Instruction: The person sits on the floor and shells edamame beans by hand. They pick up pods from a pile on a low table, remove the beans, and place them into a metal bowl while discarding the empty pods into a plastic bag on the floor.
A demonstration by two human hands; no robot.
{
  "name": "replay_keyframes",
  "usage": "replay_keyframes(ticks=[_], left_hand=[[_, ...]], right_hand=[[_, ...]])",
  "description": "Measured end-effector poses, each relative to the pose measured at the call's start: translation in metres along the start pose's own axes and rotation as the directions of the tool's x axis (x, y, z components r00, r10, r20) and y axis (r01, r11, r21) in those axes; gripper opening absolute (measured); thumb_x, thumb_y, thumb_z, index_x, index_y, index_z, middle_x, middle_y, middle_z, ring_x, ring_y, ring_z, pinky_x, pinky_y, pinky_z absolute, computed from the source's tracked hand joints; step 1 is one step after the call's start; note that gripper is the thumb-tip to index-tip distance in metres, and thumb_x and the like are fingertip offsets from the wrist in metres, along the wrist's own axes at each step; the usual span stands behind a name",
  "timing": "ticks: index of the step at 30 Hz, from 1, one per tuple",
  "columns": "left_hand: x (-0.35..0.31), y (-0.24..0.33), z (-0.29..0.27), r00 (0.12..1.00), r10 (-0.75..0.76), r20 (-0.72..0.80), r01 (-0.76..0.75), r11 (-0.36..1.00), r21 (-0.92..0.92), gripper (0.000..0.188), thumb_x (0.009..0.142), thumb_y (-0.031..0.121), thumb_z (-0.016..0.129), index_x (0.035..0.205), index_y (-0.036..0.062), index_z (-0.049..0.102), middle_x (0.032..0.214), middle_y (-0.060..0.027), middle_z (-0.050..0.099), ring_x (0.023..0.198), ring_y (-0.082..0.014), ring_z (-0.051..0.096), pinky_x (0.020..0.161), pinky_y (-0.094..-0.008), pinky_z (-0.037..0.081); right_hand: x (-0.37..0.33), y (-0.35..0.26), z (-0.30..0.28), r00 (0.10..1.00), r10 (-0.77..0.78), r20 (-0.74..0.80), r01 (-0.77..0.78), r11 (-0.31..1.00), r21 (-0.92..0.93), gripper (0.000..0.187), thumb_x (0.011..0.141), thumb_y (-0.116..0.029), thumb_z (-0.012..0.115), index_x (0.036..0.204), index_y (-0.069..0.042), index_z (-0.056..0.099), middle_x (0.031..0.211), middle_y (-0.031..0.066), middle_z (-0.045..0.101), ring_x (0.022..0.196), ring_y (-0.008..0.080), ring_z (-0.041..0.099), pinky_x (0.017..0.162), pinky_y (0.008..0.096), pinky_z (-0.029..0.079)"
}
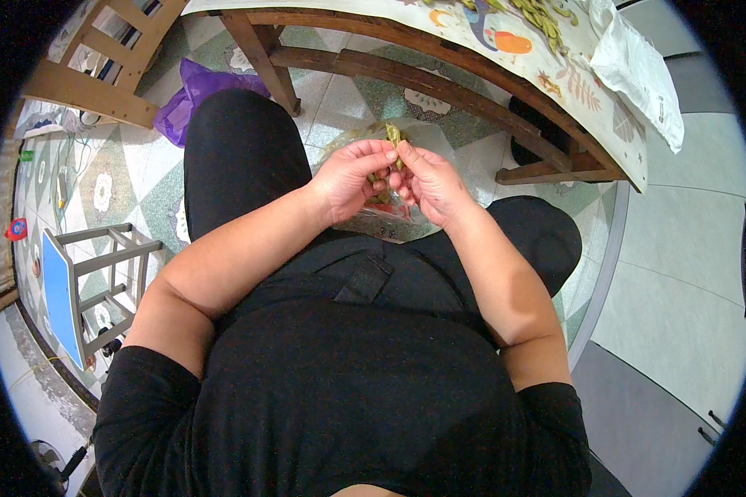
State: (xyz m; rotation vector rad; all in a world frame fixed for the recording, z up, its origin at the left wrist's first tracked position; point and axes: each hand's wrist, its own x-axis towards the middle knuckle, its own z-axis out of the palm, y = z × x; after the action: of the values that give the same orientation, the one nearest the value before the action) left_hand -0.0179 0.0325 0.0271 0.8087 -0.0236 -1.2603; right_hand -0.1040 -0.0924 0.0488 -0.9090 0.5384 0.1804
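Between my knees, both hands meet over a clear plastic bag (427, 137) on the floor. My left hand (352, 178) is closed, its thumb and forefinger pinching a yellow-green bean pod (393, 132). My right hand (429, 180) pinches the same pod from the other side, thumb uppermost. The pod's tip sticks up past the fingertips. Greenish and reddish bits show inside the bag below my hands, partly hidden by them. More green bean pods (545, 23) lie heaped on the table in front of me.
A wooden table (373, 70) with a patterned cover (439, 15) stands ahead, a white plastic bag (638, 74) over its right edge. At the left are a purple bag (211, 91), a blue-topped stool (65, 298) and a wooden chair (99, 95). Light cabinets (680, 248) line the right.
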Motion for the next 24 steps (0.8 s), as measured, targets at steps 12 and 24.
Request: replay_keyframes(ticks=[12,24], left_hand=[[-0.001,0.003,-0.006,0.996,0.069,-0.060,-0.061,0.991,0.123,0.006,0.079,0.012,0.056,0.079,0.0070,0.053,0.066,-0.0030,0.056,0.049,-0.0078,0.045,0.044,-0.0184,0.031],[-0.001,0.005,-0.010,0.994,-0.034,0.105,0.040,0.998,-0.050,0.007,0.081,0.011,0.051,0.076,0.0061,0.051,0.064,-0.0028,0.052,0.051,-0.0081,0.044,0.044,-0.0187,0.030]], right_hand=[[-0.002,0.000,0.002,0.993,-0.115,0.004,0.110,0.942,-0.318,0.024,0.082,-0.029,0.053,0.076,-0.006,0.053,0.060,0.0019,0.055,0.047,0.0052,0.046,0.042,0.0167,0.034],[0.001,0.011,0.006,0.970,-0.241,0.033,0.242,0.941,-0.236,0.024,0.086,-0.024,0.046,0.076,-0.003,0.054,0.060,0.0030,0.055,0.046,0.0061,0.045,0.042,0.0177,0.035]])
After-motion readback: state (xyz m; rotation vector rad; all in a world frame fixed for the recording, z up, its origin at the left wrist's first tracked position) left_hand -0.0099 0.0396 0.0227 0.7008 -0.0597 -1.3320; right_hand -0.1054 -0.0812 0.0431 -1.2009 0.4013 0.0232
